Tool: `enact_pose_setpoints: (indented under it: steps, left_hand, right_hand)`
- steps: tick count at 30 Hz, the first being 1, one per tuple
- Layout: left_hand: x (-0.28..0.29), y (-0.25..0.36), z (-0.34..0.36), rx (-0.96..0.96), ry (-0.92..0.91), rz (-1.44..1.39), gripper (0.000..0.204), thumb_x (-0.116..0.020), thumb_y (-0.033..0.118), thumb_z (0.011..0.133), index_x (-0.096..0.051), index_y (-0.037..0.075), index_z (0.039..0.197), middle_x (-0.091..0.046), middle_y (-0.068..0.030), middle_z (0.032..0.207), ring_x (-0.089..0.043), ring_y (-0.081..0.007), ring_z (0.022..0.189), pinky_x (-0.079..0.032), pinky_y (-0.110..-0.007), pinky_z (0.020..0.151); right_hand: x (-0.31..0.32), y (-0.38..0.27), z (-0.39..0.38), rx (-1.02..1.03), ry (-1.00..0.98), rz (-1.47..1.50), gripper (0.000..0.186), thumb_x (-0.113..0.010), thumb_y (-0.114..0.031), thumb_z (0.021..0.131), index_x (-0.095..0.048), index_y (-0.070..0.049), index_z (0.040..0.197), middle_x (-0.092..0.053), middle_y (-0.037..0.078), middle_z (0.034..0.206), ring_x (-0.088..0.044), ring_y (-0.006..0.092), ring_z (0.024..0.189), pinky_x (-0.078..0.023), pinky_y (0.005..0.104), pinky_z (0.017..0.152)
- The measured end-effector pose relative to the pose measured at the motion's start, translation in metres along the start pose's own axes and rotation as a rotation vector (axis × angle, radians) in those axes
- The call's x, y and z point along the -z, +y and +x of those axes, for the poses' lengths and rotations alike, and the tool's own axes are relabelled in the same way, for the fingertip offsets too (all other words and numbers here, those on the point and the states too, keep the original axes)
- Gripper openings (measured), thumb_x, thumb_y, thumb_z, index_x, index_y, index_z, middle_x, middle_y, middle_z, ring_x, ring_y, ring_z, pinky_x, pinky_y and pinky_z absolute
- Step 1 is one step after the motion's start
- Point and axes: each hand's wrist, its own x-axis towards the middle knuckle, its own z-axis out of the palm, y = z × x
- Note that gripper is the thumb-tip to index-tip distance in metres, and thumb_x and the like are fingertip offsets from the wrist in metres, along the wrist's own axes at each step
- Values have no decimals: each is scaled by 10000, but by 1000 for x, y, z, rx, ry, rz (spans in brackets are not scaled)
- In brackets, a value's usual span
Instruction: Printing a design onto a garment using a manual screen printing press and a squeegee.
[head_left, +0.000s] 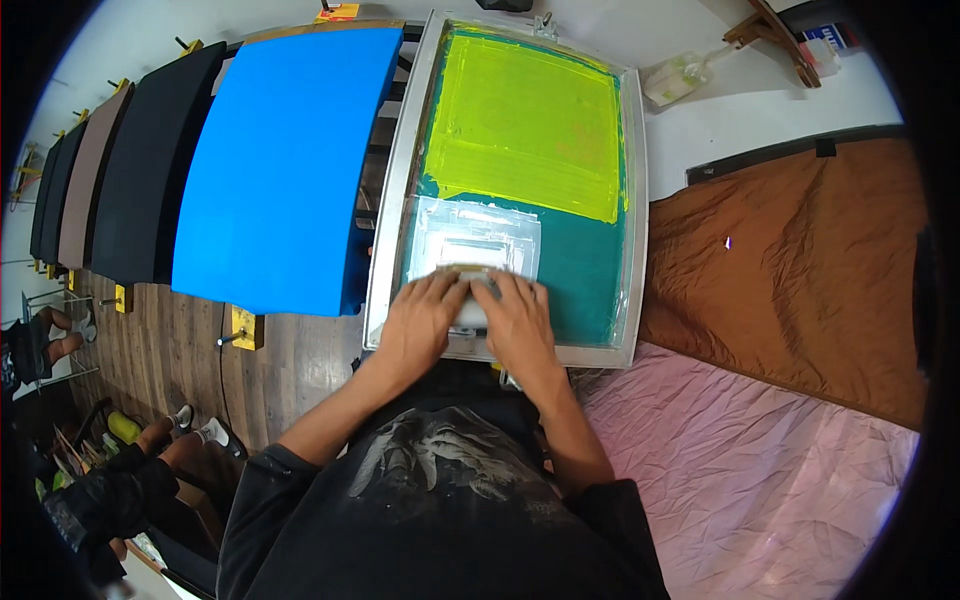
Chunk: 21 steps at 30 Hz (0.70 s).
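Note:
In front of me lies a screen-printing frame [637,190] with a pale metal rim and green mesh [590,280]. Bright yellow-green ink or tape covers the mesh's far part [525,115]. A whitish rectangular patch [520,238] lies at its near left. My left hand [425,312] and my right hand [520,318] meet side by side at the near edge of that patch. Both have their fingers closed over a squeegee [471,314], whose pale body shows between them. Its blade is partly hidden by my fingers.
To the left, a blue fabric-covered board [285,160] stands beside black boards [155,165] and a brownish one [92,185]. Brown cloth [790,270] and pink cloth [740,470] spread at the right. Other people's legs [185,450] show at lower left.

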Motion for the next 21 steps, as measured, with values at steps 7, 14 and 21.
enact_pose_setpoints:
  steps: [7,14,21]
  left_hand:
    - [12,-25,45,-25,-60,-106,262,-535,-81,710,-602,-24,958,-647,-187,909,-621,-380,874,-490,-440,775]
    - [-3,-5,-25,-36,-68,-6,464,-543,-26,761,-543,-5,1225,-566,-193,1268,-547,-339,1181,-427,-414,994]
    - [12,8,-33,-45,-218,-34,413,-577,-7,757,-566,-28,1169,-586,-207,1215,-568,-325,1150,-436,-403,977]
  right_hand:
    - [7,15,44,-56,-141,23,267,-533,-9,808,-611,-64,1057,-580,165,1015,-575,329,981,-460,460,790]
    - [-1,-24,-16,-112,-152,96,326,-533,-4,818,-560,-49,1140,-518,213,1195,-496,375,1137,-459,477,835]
    - [15,-32,-27,-128,-245,106,457,-584,77,694,-570,-27,1139,-536,176,1128,-513,348,1077,-434,456,864]
